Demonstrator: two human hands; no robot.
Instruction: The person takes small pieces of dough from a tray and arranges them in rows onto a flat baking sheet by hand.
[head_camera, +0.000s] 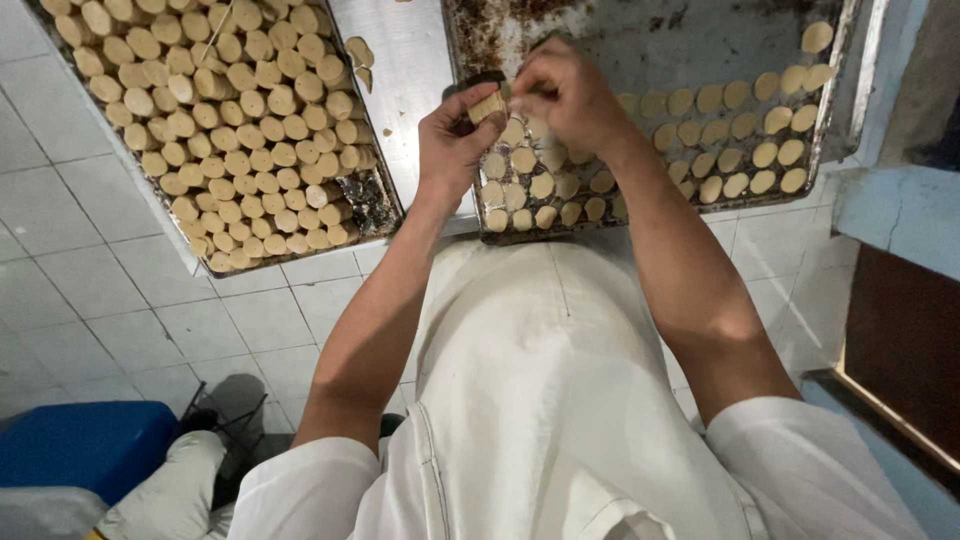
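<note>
While the left hand (452, 140) grips a dough stack (488, 106), the right hand (568, 92) pinches its end over a tray (660, 40) of discs (745, 155) (another tray (375, 205) holds rolls (225, 120)).

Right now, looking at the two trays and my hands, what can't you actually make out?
- Head view: the far ends of the left tray and right tray are cut off by the top edge.
- Right hand covers the discs beneath it, so its grip is unclear.
- Left hand holds a short stack; the count is too small to tell.
- The blue object is cut off at the left edge.
</note>
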